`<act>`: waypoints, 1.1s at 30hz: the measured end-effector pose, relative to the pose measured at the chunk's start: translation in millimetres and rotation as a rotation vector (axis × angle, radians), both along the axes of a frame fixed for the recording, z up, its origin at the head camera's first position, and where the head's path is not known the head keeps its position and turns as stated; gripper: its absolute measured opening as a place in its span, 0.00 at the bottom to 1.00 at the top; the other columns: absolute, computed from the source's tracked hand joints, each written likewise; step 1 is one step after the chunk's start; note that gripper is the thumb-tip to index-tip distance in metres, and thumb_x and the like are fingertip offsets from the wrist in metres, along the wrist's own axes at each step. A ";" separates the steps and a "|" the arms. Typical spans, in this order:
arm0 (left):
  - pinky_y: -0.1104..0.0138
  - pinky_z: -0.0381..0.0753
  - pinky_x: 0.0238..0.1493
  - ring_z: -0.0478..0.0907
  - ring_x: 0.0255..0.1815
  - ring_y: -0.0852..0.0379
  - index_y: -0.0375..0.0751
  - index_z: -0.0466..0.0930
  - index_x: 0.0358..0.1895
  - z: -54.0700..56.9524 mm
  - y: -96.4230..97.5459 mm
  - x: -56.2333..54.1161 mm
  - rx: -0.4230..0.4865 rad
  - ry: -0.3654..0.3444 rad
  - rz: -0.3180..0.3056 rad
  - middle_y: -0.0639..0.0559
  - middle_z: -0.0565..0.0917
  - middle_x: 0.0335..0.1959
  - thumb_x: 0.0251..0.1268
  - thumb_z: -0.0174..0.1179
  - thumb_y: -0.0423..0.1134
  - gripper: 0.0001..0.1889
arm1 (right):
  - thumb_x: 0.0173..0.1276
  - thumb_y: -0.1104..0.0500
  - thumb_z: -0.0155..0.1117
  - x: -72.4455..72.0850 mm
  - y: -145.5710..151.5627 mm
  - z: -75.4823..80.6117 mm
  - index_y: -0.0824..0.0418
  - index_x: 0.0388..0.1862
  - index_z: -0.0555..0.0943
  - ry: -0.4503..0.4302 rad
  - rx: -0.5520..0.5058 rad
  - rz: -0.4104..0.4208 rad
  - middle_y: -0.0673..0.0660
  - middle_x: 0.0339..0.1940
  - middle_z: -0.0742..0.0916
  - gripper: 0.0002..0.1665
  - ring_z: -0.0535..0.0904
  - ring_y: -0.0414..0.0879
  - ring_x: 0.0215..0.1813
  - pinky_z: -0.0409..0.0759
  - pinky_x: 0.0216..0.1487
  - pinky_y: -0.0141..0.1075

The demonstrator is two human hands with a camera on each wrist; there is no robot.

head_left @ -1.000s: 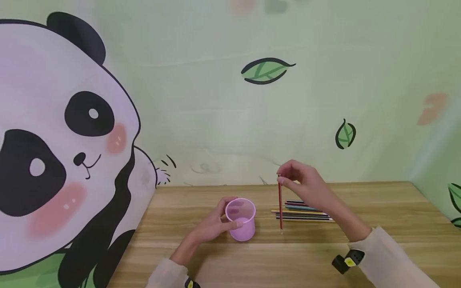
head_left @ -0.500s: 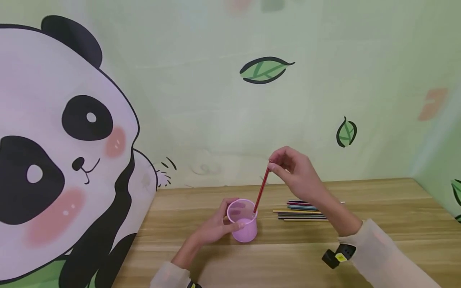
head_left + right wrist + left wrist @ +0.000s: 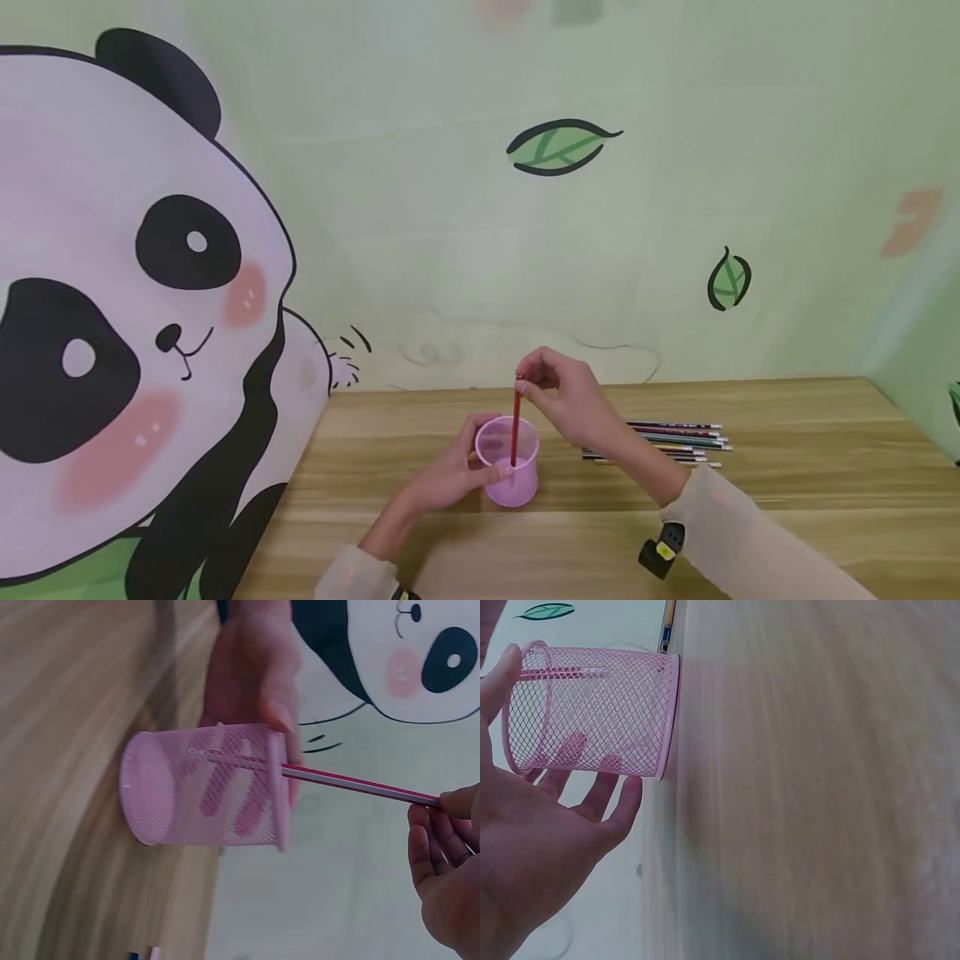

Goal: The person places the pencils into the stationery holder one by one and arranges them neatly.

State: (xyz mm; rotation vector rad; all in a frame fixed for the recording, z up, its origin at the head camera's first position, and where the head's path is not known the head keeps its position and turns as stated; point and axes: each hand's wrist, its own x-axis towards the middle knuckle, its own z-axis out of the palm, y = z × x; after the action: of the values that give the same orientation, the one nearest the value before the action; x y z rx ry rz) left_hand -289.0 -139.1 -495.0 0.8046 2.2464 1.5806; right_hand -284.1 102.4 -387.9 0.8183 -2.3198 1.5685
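A pink mesh pencil cup (image 3: 517,490) stands upright on the wooden table. Around its left side curls my left hand (image 3: 448,473), thumb at the front near the rim and fingers behind. My right hand (image 3: 572,402) pinches the top end of a red pencil (image 3: 515,425) above the cup. The pencil's lower part is inside the cup, seen through the mesh in both wrist views; in the right wrist view the pencil (image 3: 360,785) slants past the rim. Whether its lower tip touches the cup's bottom I cannot tell. No other pencil shows inside the cup.
Several pencils (image 3: 678,440) lie in a loose bundle on the table (image 3: 600,542), right of the cup and partly behind my right forearm. A backdrop (image 3: 420,250) with a panda and leaves rises behind the table and along its left side.
My right hand has carried the red pencil leftward from beside the bundle, over the rim, and lowered its end into the cup. My left hand keeps holding the cup in place.
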 end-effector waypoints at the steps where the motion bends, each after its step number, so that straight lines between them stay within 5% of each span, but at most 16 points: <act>1: 0.42 0.69 0.76 0.68 0.76 0.41 0.45 0.54 0.80 0.5 -0.3 0.6 -0.002 0.002 0.002 0.42 0.71 0.73 0.74 0.67 0.45 0.39 | 0.75 0.67 0.69 -0.1 -2.5 -3.8 0.63 0.48 0.82 -0.005 0.006 0.000 0.53 0.39 0.87 0.06 0.86 0.48 0.42 0.88 0.49 0.38; 10: 0.42 0.69 0.76 0.68 0.76 0.40 0.43 0.54 0.80 1.4 -1.7 1.5 -0.009 0.011 0.007 0.41 0.71 0.73 0.75 0.66 0.44 0.39 | 0.76 0.68 0.67 -0.2 -12.8 -22.0 0.63 0.47 0.82 -0.024 0.051 -0.003 0.53 0.38 0.87 0.05 0.84 0.46 0.42 0.88 0.47 0.36; 18: 0.42 0.68 0.77 0.68 0.76 0.43 0.44 0.55 0.79 -0.1 -0.3 2.2 -0.008 0.011 0.017 0.42 0.70 0.73 0.75 0.66 0.45 0.38 | 0.75 0.67 0.68 0.2 -16.2 -27.3 0.62 0.48 0.81 -0.088 0.026 0.001 0.52 0.40 0.86 0.06 0.84 0.47 0.43 0.89 0.48 0.41; 33: 0.43 0.70 0.74 0.69 0.75 0.44 0.50 0.57 0.77 -2.9 -0.7 -1.5 -0.013 0.005 0.025 0.46 0.71 0.73 0.73 0.68 0.48 0.37 | 0.72 0.68 0.70 -5.0 -18.3 -40.1 0.63 0.45 0.83 -0.147 0.011 0.035 0.55 0.41 0.87 0.06 0.84 0.47 0.43 0.87 0.46 0.34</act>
State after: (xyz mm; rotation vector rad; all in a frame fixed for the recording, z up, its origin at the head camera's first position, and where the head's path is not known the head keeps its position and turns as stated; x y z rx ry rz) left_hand -290.5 -139.8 -497.9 0.7812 2.2764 1.5746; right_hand -289.1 84.1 -428.0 0.7740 -2.4298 1.6852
